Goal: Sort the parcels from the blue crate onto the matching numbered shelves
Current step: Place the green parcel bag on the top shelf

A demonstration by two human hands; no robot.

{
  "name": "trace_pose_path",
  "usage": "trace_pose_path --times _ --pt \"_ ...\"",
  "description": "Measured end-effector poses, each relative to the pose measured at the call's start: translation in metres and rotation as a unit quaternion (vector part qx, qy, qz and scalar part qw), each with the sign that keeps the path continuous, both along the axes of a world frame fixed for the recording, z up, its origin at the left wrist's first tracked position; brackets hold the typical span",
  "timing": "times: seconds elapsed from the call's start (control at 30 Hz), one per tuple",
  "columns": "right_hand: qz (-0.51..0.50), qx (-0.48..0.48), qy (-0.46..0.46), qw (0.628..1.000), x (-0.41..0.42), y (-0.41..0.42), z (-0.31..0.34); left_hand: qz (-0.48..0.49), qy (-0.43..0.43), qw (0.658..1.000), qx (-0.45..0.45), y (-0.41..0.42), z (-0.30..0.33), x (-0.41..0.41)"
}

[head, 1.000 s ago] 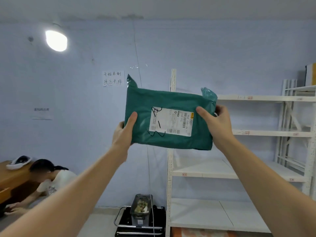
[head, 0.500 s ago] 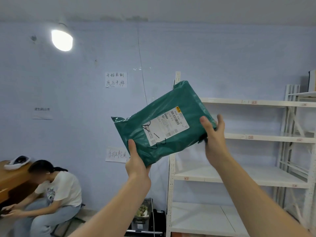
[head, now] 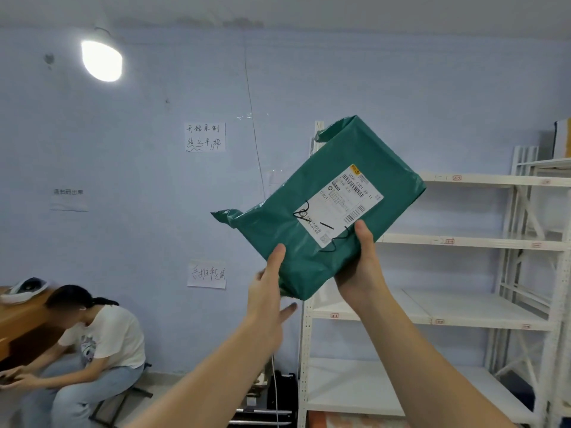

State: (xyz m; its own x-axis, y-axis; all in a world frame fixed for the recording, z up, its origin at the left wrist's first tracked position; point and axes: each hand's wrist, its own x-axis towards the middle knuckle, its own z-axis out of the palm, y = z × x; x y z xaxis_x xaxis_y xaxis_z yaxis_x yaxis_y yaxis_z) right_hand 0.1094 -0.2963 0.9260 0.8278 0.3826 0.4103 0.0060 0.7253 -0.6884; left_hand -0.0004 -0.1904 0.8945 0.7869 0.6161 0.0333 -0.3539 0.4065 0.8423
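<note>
Two hands hold one green parcel point(head: 312, 230) up in the air, in front of the blue wall point(head: 401, 88) and the left post of the white shelves point(head: 463, 316). The parcel is tilted, with its right end higher than its left end, and its white label point(head: 340, 205) faces the camera. On the label there are barcodes, small print and some black pen marks, but I cannot read the number with certainty. The left hand point(head: 265, 291) is at the lower left edge of the parcel; its thumb lies on the front and one finger shows below, pointing to the right, so it grasps the edge only lightly. The right hand point(head: 361, 267) grips the lower corner of the parcel, with the thumb pressed on the front just beside the label and the other fingers hidden behind the parcel. The shelves stand at the right side and carry small red tags on their front edges; the tags are too small to read. Three paper notes point(head: 205, 137) with handwriting are stuck on the wall, and a round lamp point(head: 101, 60) shines at the upper left. At the lower left a person point(head: 92, 344) in a white shirt sits bent forward beside a wooden desk point(head: 18, 322).
</note>
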Motion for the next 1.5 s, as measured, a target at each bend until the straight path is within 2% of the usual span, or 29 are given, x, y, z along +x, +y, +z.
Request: trace_pose_path --times 0.1,0.2,0.27,0.37,0.47,0.57,0.7,0.83,0.93,1.07,1.27,1.5 --pt "-0.002 0.006 0.0 1.0 0.002 -0.006 0.006 0.051 -0.013 0.995 0.082 0.032 0.023 -0.007" --pt "0.003 -0.006 0.0 1.0 -0.002 -0.007 0.011 0.066 -0.032 0.972 0.224 0.064 0.054 -0.015" --pt "0.001 -0.014 -0.003 1.0 -0.004 -0.008 0.016 0.043 -0.017 0.944 0.328 0.082 0.071 -0.021" --pt "-0.006 -0.033 -0.02 0.999 0.001 -0.014 0.023 -0.031 0.044 0.881 0.47 0.1 0.092 -0.029" --pt "-0.017 -0.071 -0.026 0.997 0.012 -0.025 0.032 -0.112 0.112 0.834 0.528 0.101 0.098 -0.025" --pt "-0.04 -0.122 -0.045 0.991 0.024 -0.036 0.04 -0.107 0.103 0.846 0.512 0.075 0.085 -0.001" --pt "-0.081 -0.177 -0.086 0.977 0.045 -0.051 0.043 -0.051 0.034 0.925 0.376 0.034 0.067 0.047" --pt "-0.129 -0.207 -0.126 0.962 0.076 -0.086 0.044 -0.088 0.007 0.952 0.293 -0.005 0.057 0.096" --pt "-0.157 -0.227 -0.149 0.949 0.109 -0.133 0.04 -0.111 -0.032 0.961 0.253 -0.05 0.054 0.139" --pt "-0.167 -0.25 -0.152 0.942 0.157 -0.203 0.034 -0.137 -0.059 0.959 0.241 -0.124 0.055 0.201" --pt "-0.192 -0.267 -0.111 0.938 0.249 -0.307 0.029 -0.129 -0.072 0.958 0.246 -0.229 0.056 0.304" --pt "-0.217 -0.27 -0.108 0.932 0.349 -0.388 0.015 -0.168 -0.074 0.955 0.234 -0.309 0.045 0.411"
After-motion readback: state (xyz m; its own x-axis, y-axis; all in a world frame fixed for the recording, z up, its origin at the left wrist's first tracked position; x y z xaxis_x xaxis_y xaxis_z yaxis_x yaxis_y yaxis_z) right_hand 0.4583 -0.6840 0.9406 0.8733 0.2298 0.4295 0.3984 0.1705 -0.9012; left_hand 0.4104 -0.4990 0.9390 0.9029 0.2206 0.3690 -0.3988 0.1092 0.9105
